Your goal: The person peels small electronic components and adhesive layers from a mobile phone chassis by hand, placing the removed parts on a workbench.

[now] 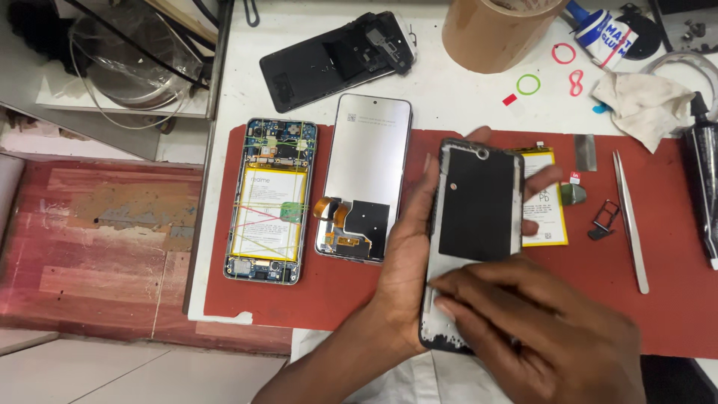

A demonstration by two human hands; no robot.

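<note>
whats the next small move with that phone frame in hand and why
Probably slide the right hand fingertips further along the lower grey strip of the phone frame. The left hand cradles it steady, and the fingertips already press there, below the black panel.

Single head cam, worn high, looking steeply down at red work mat (658, 299) on white bench (449, 97). Close range; forearms enter from bottom edge. No 2nd view, no overlap.
</note>
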